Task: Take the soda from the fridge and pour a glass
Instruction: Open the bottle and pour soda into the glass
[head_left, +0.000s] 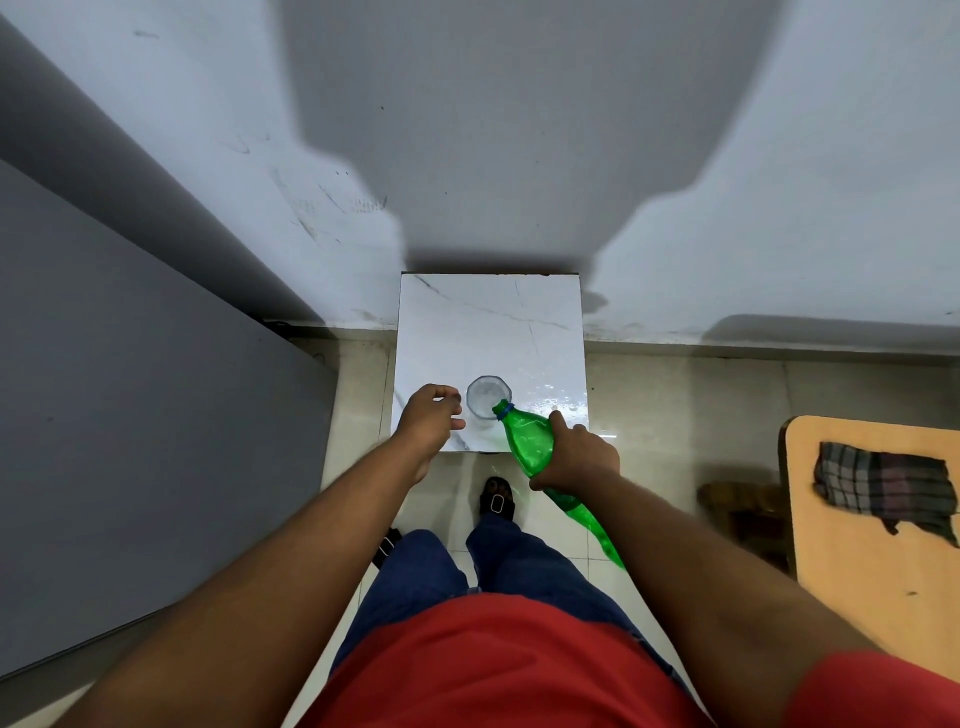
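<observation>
Even, dim light; a broad shadow on the wall (519, 130); wide-angle bending at edges.

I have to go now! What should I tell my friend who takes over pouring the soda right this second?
Right hand grips the green soda bottle, tilted with its uncapped mouth over the glass.
Left hand is beside the glass with fingers curled; whether it touches the glass or holds something is unclear.
The glass stands on the small white table, near its front edge.
Done: soda fetched, bottle opened, pouring position reached.
Left: finish filling the glass, then set the bottle upright.
</observation>
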